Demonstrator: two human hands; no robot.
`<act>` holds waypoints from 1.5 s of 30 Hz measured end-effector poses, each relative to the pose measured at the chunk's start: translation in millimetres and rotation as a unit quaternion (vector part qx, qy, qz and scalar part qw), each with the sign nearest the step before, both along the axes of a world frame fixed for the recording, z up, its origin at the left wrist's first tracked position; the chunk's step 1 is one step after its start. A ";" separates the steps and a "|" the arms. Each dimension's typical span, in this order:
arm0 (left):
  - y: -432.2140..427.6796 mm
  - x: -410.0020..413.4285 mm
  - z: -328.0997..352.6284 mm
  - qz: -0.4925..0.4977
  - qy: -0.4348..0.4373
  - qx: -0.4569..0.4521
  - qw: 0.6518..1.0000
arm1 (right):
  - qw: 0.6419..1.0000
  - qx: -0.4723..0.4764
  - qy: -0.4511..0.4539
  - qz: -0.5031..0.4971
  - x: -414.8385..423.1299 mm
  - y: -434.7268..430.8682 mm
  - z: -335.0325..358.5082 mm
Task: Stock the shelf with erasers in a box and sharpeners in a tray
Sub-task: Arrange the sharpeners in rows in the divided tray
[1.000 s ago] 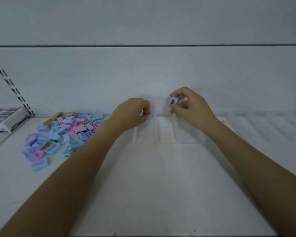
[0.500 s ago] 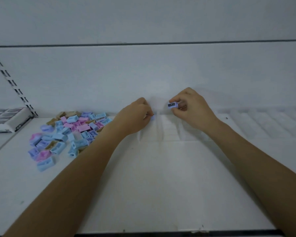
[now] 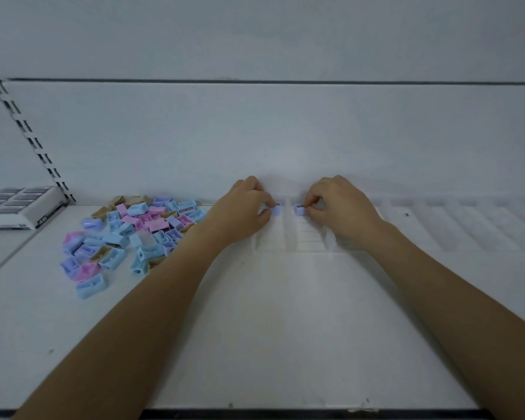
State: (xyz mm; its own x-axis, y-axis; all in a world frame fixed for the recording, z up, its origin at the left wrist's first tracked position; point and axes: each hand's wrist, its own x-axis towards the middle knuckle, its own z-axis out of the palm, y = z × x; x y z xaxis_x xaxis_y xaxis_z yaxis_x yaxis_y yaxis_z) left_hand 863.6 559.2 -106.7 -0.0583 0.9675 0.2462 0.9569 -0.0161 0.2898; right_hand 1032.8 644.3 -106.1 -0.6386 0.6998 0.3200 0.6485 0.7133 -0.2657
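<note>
Fingers of my left hand [image 3: 243,213] are curled in, thumb and forefinger clamped on a small lilac sharpener [image 3: 275,210]. My right hand [image 3: 340,213] does the same with a second sharpener [image 3: 299,210], pinched at its end, blade face up. Both pieces sit low at the back of the clear ribbed tray [image 3: 455,228], just beside each other but apart, each over its own channel. I cannot tell whether either one already touches the tray floor.

From the head camera, the only view I have, the tray runs along the rear of the white shelf [image 3: 285,328], and its channels to the right look unfilled. The loose pile of sharpeners [image 3: 128,234], blue, pink, lilac and tan, lies well to the left of the tray. Further left stands a white box [image 3: 15,207] with grey-topped pieces in rows, probably the erasers.

I judge the tray filling has barely begun. To do this step well, I should push each sharpener to the far end of its channel, square to the ridges, so that later ones line up behind it. The tray is thin and clear, so I should press lightly and let go only once each piece sits flat.
</note>
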 end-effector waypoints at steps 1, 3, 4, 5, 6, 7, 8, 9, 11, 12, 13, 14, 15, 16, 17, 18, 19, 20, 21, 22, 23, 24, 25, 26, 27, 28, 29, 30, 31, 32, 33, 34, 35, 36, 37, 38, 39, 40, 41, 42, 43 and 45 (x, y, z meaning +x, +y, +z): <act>0.2 0.2 -0.2 -0.001 0.002 0.000 1.000 | 1.000 -0.002 -0.001 -0.005 -0.2 -0.1 0.0; 0.5 0.2 -0.4 -0.004 0.004 0.000 1.000 | 1.000 -0.008 -0.001 -0.013 -1.2 -0.8 0.1; 0.5 0.2 -0.4 -0.005 0.004 -0.002 1.000 | 1.000 -0.008 -0.002 -0.016 -1.9 -1.1 0.5; 0.5 0.1 -0.4 -0.005 0.005 -0.003 1.000 | 1.000 -0.007 -0.002 -0.019 -2.6 -1.1 0.4; 0.5 0.3 -0.6 -0.005 0.005 -0.002 1.000 | 1.000 -0.003 -0.003 -0.021 -3.3 -1.4 0.2; 0.5 0.2 -0.9 -0.006 0.005 -0.001 1.000 | 1.000 0.000 -0.003 -0.023 -4.0 -1.3 -0.4; 0.5 0.3 -1.1 -0.006 0.006 0.000 1.000 | 1.000 0.000 -0.003 -0.025 -4.2 -1.1 -1.1; 0.4 0.6 -1.0 -0.007 0.006 -0.001 1.000 | 1.000 -0.002 -0.002 -0.026 -4.1 -0.8 -1.6; 0.2 0.8 0.0 -0.008 0.006 -0.002 1.000 | 1.000 -0.009 0.005 -0.020 -3.6 -0.9 -0.5; 0.3 -0.1 1.3 -0.009 0.003 -0.002 1.000 | 1.000 -0.012 0.014 -0.015 -3.4 -1.1 1.3; 0.1 -1.5 3.4 -0.009 -0.002 0.001 1.000 | 1.000 -0.012 0.025 -0.010 -3.3 -1.6 3.6; -0.5 -3.6 6.4 -0.008 -0.010 0.006 1.000 | 0.999 -0.009 0.037 -0.003 -3.5 -2.9 6.2; -1.6 -6.5 10.7 -0.004 -0.017 0.015 1.000 | 0.999 -0.005 0.048 0.008 -4.4 -4.8 9.0; -3.3 -11.1 16.1 0.001 -0.019 0.025 1.000 | 0.998 -0.002 0.055 0.022 -6.6 -7.3 12.1; -5.9 -17.0 22.1 0.004 -0.017 0.034 0.999 | 0.998 -0.001 0.056 0.036 -10.0 -10.4 15.3; -9.8 -24.7 28.5 0.007 -0.010 0.039 0.999 | 0.997 -0.002 0.050 0.051 -14.5 -14.2 18.8; -15.5 -34.1 35.2 0.010 0.002 0.040 0.999 | 0.997 -0.004 0.040 0.065 -20.8 -18.4 21.9; -22.5 -44.7 41.8 0.015 0.015 0.038 0.999 | 0.996 -0.008 0.033 0.080 -28.3 -23.1 25.1; -30.8 -56.4 48.0 0.021 0.026 0.035 0.999 | 0.995 -0.013 0.027 0.095 -37.0 -28.2 27.6; -39.7 -69.0 53.2 0.027 0.032 0.032 0.999 | 0.993 -0.018 0.024 0.111 -46.8 -33.6 30.0; -49.1 -81.2 57.5 0.034 0.035 0.028 0.998 | 0.991 -0.025 0.020 0.128 -57.1 -39.4 31.9; -58.9 -92.8 60.5 0.041 0.035 0.021 0.998 | 0.989 -0.033 0.015 0.142 -67.7 -45.7 33.7; -68.5 -103.3 62.5 0.049 0.035 0.011 0.998 | 0.987 -0.040 0.006 0.154 -78.7 -52.0 35.1; -77.9 -112.8 63.7 0.057 0.033 -0.002 0.998 | 0.985 -0.045 -0.007 0.165 -89.5 -58.2 36.2; -86.8 -121.2 63.9 0.065 0.030 -0.015 0.997 | 0.983 -0.049 -0.024 0.175 -99.8 -63.6 36.8; -94.9 -128.9 63.1 0.071 0.026 -0.028 0.997 | 0.981 -0.052 -0.041 0.185 -109.5 -68.9 37.4; -102.6 -136.3 61.6 0.076 0.024 -0.040 0.996 | 0.978 -0.055 -0.055 0.194 -118.5 -74.2 37.6; -109.7 -143.7 59.6 0.080 0.026 -0.050 0.995 | 0.976 -0.059 -0.061 0.203 -126.9 -79.5 37.7; -116.0 -151.3 57.3 0.086 0.028 -0.059 0.994 | 0.974 -0.064 -0.063 0.209 -134.9 -84.2 37.7; -121.6 -158.8 55.0 0.094 0.027 -0.066 0.993 | 0.973 -0.067 -0.062 0.213 -142.4 -88.6 37.7; -125.5 -165.1 52.4 0.103 0.022 -0.073 0.992 | 0.972 -0.068 -0.062 0.215 -148.5 -92.0 37.3; -129.6 -171.7 50.2 0.112 0.017 -0.079 0.990 | 0.972 -0.067 -0.062 0.217 -155.6 -95.7 37.1; -133.2 -177.7 48.0 0.119 0.013 -0.084 0.989 | 0.971 -0.067 -0.062 0.219 -163.2 -98.9 36.7; -136.4 -183.1 45.8 0.123 0.013 -0.090 0.988 | 0.971 -0.067 -0.062 0.221 -170.8 -102.3 36.4; -139.4 -188.4 43.6 0.124 0.014 -0.095 0.988 | 0.971 -0.066 -0.063 0.220 -178.8 -105.3 36.1; -141.9 -192.8 41.6 0.121 0.016 -0.098 0.988 | 0.973 -0.062 -0.066 0.215 -186.3 -108.2 36.0; -143.9 -196.4 39.7 0.117 0.017 -0.102 0.988 | 0.975 -0.057 -0.071 0.205 -193.1 -110.6 35.4; -145.7 -199.2 38.1 0.111 0.017 -0.105 0.988 | 0.977 -0.053 -0.076 0.194 -199.6 -113.0 34.6; -147.0 -201.7 36.3 0.102 0.016 -0.108 0.989 | 0.979 -0.051 -0.082 0.182 -205.8 -115.1 33.4; -147.7 -203.9 34.2 0.090 0.015 -0.110 0.990 | 0.980 -0.049 -0.088 0.171 -211.3 -117.1 32.1; -148.1 -206.0 32.0 0.078 0.015 -0.110 0.991 | 0.982 -0.047 -0.097 0.158 -216.2 -119.1 30.5; -147.8 -210.1 28.0 0.060 0.014 -0.105 0.993 | 0.984 -0.039 -0.114 0.132 -223.7 -123.8 27.5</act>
State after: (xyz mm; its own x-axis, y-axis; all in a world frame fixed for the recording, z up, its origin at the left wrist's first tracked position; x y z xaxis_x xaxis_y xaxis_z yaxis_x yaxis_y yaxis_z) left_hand 653.5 411.3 -78.7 -0.1721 0.9842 0.0423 0.9559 0.1565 0.2486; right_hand 809.1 520.4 -78.6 -0.8506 0.5163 0.0994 0.4919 0.8482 -0.1962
